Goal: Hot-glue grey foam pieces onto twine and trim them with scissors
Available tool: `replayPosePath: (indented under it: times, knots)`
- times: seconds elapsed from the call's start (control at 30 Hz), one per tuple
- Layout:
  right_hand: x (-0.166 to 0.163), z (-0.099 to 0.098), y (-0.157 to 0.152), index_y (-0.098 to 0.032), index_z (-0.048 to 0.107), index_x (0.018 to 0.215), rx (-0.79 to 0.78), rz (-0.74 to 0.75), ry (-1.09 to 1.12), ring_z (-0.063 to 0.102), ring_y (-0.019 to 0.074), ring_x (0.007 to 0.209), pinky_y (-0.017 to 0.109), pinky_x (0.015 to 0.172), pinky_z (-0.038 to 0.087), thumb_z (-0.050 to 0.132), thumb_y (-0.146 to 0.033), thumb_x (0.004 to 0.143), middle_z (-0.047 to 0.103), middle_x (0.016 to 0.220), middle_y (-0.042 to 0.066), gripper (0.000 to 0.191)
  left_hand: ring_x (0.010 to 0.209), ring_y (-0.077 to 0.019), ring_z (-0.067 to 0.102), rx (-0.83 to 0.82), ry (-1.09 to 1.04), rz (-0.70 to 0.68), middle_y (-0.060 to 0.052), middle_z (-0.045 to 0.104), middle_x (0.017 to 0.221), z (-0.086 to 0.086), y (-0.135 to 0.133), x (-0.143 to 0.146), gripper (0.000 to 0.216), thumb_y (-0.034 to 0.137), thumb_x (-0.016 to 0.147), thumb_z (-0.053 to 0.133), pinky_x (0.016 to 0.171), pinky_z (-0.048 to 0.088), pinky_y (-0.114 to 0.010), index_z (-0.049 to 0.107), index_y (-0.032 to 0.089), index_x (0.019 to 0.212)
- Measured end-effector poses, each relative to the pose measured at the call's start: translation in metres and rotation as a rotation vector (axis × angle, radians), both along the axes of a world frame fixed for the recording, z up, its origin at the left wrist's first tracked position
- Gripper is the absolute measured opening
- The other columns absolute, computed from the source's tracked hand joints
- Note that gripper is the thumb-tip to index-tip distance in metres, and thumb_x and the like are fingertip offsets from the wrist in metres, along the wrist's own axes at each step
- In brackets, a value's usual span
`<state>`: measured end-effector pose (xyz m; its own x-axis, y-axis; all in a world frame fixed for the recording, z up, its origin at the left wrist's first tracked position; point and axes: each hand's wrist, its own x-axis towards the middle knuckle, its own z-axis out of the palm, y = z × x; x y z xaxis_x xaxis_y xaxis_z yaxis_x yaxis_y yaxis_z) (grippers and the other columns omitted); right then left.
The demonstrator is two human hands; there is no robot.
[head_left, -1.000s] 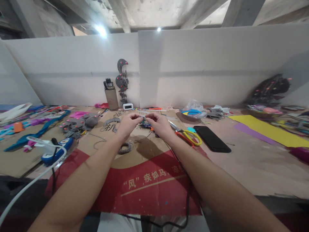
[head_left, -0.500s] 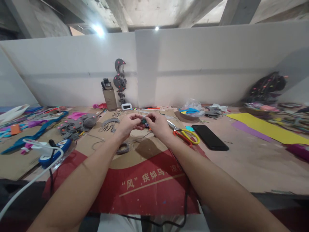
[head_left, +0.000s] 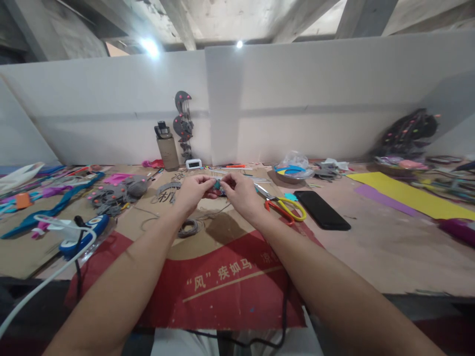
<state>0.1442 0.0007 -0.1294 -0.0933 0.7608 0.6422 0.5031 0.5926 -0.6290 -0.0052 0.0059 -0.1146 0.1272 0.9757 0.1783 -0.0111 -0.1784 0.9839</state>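
Observation:
My left hand pinches a small teal-green piece over the cardboard sheet. Against it, the fingertips of my right hand are closed; what lies between them is too small to make out. A thin grey cord runs below the hands to a coil of grey cord on the cardboard. Scissors with red and yellow handles lie right of my right hand. A grey crescent-shaped piece rests left of my left hand.
Right of the scissors lies a black phone. Behind stand a bottle, a small white clock and a plastic-wrapped bowl. Grey felt pieces and a blue-and-white power strip are at left, yellow sheet at right.
My fingertips have shifted slightly on the small piece, and more of its teal side shows. The right fingertips sit a little apart from the left ones. The view moved slightly.

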Motion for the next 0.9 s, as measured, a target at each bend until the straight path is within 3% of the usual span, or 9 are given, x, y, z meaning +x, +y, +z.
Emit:
replayPosePath:
  times: [0.2, 0.4, 0.53, 0.67, 0.73, 0.83, 0.9]
  knots:
    - [-0.005, 0.000, -0.001, -0.017, 0.057, 0.071, -0.168, 0.027, 0.045, 0.050, 0.0116, 0.062, 0.024, 0.059, 0.035, 0.050, -0.029, 0.079, 0.060, 0.068, 0.000, 0.015, 0.058, -0.0131, 0.063, 0.005, 0.009, 0.043, -0.005, 0.066, 0.070, -0.004, 0.002, 0.000, 0.025, 0.033, 0.066, 0.069, 0.051, 0.052, -0.024, 0.064, 0.011, 0.078]
    - [-0.010, -0.013, 0.010, -0.017, 0.056, 0.066, -0.356, 0.098, 0.118, 0.047, 0.0107, 0.054, 0.023, 0.054, 0.034, 0.046, -0.032, 0.080, 0.051, 0.055, -0.004, 0.023, 0.057, -0.0128, 0.063, -0.002, -0.005, 0.153, -0.005, 0.065, 0.071, -0.008, 0.007, -0.001, 0.028, 0.035, 0.066, 0.067, 0.041, 0.044, -0.018, 0.061, 0.012, 0.079]
    - [-0.014, -0.019, 0.008, -0.018, 0.056, 0.068, -0.357, 0.199, 0.065, 0.047, 0.0103, 0.054, 0.022, 0.054, 0.034, 0.045, -0.027, 0.081, 0.052, 0.056, -0.004, 0.020, 0.057, -0.0124, 0.063, 0.007, -0.004, 0.206, -0.005, 0.065, 0.071, -0.006, 0.010, -0.007, 0.027, 0.035, 0.066, 0.067, 0.040, 0.041, -0.017, 0.061, 0.013, 0.080]
    - [-0.013, -0.012, 0.002, -0.017, 0.059, 0.069, -0.298, 0.242, -0.129, 0.049, 0.0105, 0.059, 0.021, 0.056, 0.032, 0.045, -0.027, 0.083, 0.059, 0.063, -0.001, 0.022, 0.060, -0.0133, 0.063, 0.073, -0.010, 0.271, -0.003, 0.064, 0.070, 0.001, 0.012, -0.021, 0.029, 0.039, 0.065, 0.068, 0.041, 0.040, -0.017, 0.061, 0.014, 0.079]
    - [-0.005, -0.005, 0.002, -0.017, 0.060, 0.069, -0.259, 0.165, -0.227, 0.050, 0.0109, 0.061, 0.022, 0.057, 0.032, 0.040, -0.032, 0.087, 0.061, 0.065, 0.000, 0.031, 0.060, -0.0127, 0.062, 0.104, -0.021, 0.329, -0.003, 0.063, 0.069, 0.004, 0.016, -0.029, 0.030, 0.039, 0.064, 0.068, 0.041, 0.037, -0.017, 0.062, 0.014, 0.079]
    - [0.013, 0.003, 0.010, -0.017, 0.061, 0.078, -0.227, -0.119, -0.326, 0.055, 0.0136, 0.071, 0.023, 0.063, 0.034, 0.035, -0.037, 0.090, 0.065, 0.077, 0.005, 0.035, 0.056, -0.0108, 0.058, 0.126, -0.072, 0.391, -0.001, 0.061, 0.068, 0.005, 0.023, -0.040, 0.029, 0.037, 0.062, 0.069, 0.040, 0.033, -0.017, 0.062, 0.014, 0.078]
    - [0.023, 0.001, 0.018, -0.016, 0.061, 0.083, -0.341, -0.291, -0.423, 0.059, 0.0175, 0.076, 0.025, 0.066, 0.037, 0.034, -0.043, 0.089, 0.066, 0.082, 0.009, 0.040, 0.054, -0.0095, 0.055, 0.118, -0.101, 0.391, 0.000, 0.060, 0.066, 0.003, 0.027, -0.045, 0.028, 0.036, 0.061, 0.069, 0.039, 0.030, -0.017, 0.062, 0.014, 0.077]
